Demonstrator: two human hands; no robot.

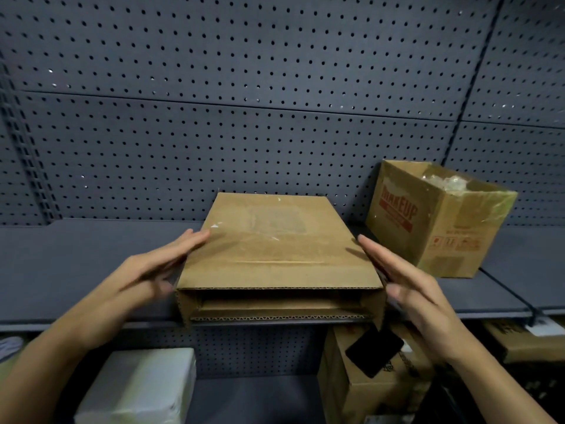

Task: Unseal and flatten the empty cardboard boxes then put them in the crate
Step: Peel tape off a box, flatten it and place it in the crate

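Two bare hands bracket a shallow cardboard box (275, 249) on a dark shelf (76, 264), its open end facing the camera and overhanging the shelf's front lip. The left hand (153, 270) lies at the box's upper left edge, fingers straight, tips touching the cardboard. The right hand (409, 289) runs flat along the right wall, fingers likewise extended (whether it presses the wall or sits just beside it cannot be told). Neither hand grips anything. The box sits centred between the two palms, with inner flaps visible through its open mouth. The step in hand appears to be collapsing it. Done well, that likely means pushing opposite corners so the walls fold along existing creases, after checking that the far end is unsealed; otherwise the sides may buckle rather than lie flat. Steadying it against the shelf would help. A taller printed box (434, 221) stands to the right, near the right hand's fingertips, with plastic wrap showing inside. No crate is in view.
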